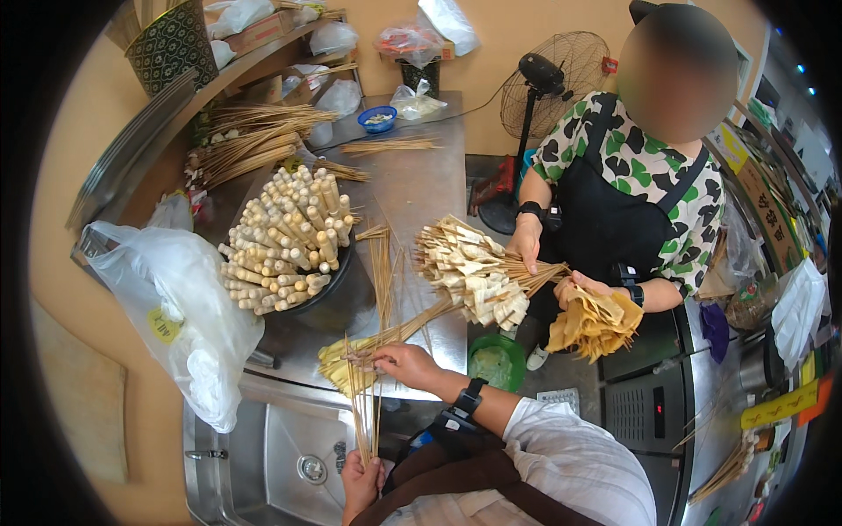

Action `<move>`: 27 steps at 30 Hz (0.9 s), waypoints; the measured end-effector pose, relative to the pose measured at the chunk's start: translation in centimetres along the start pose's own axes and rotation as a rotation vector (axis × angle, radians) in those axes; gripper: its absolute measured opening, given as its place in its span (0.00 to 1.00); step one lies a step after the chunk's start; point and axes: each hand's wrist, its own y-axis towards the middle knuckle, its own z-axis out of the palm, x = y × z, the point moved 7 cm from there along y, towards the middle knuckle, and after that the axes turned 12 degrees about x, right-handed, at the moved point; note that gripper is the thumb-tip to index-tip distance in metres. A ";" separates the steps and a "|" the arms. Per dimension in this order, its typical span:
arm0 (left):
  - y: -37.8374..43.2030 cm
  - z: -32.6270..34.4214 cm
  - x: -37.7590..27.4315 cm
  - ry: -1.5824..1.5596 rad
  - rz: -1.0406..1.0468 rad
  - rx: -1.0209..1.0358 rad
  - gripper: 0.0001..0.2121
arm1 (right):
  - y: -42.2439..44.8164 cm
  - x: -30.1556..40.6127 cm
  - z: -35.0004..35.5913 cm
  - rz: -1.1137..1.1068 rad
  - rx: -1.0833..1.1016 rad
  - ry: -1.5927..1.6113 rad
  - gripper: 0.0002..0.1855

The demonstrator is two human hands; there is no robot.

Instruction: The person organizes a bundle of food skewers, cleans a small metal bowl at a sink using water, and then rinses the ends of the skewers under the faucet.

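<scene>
Near the sink, my left hand (363,481) grips the lower ends of several bamboo skewers (362,421). At their upper ends, my right hand (404,365) pinches a small brownish-pink food piece (360,358) against the skewers. Behind it, a bundle of skewers with pale yellow food slices (335,375) lies on the steel table's edge. A black bucket (342,309) full of skewered pale food rolls (283,243) stands beyond to the left. Loose bare skewers (383,276) lie to its right.
A co-worker in a black apron (608,204) holds skewers of white folded sheets (473,269) and yellow sheets (592,322) right of the table. A steel sink (306,421) is at the near left, beside a hanging plastic bag (191,315). A green basin (496,361) stands on the floor.
</scene>
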 end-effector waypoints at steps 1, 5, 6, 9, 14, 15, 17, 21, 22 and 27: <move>-0.1 0.0 0.0 -0.003 0.001 -0.009 0.06 | -0.1 -0.2 0.0 0.007 -0.001 0.013 0.11; 0.1 0.3 -0.2 0.021 -0.016 -0.032 0.06 | -0.2 -0.8 0.4 0.032 0.012 0.043 0.11; -0.1 0.2 -0.3 0.029 -0.019 -0.043 0.06 | 0.0 -0.8 0.8 0.029 0.012 0.051 0.11; 0.8 0.5 -0.6 0.059 -0.037 -0.033 0.05 | -0.2 -0.8 0.3 0.022 0.005 0.050 0.11; 1.3 1.4 -0.9 0.089 -0.049 -0.010 0.05 | -0.8 -0.9 -0.5 0.017 -0.013 0.054 0.11; 1.6 1.5 -0.9 0.092 -0.048 -0.004 0.05 | -0.8 -1.0 -0.5 0.024 -0.014 0.054 0.11; 1.7 1.7 -1.0 0.103 -0.058 0.004 0.05 | -1.0 -1.4 -0.7 0.058 -0.004 0.061 0.11; 2.0 2.1 -1.2 0.119 -0.067 0.013 0.05 | -1.4 -1.3 -1.3 0.039 -0.059 0.079 0.11; 2.2 2.3 -1.2 0.124 -0.070 0.020 0.05 | -1.5 -1.4 -1.4 0.029 -0.076 0.075 0.11; 2.7 3.0 -1.5 0.147 -0.081 0.034 0.04 | -2.1 -1.2 -2.2 0.064 -0.025 0.082 0.12</move>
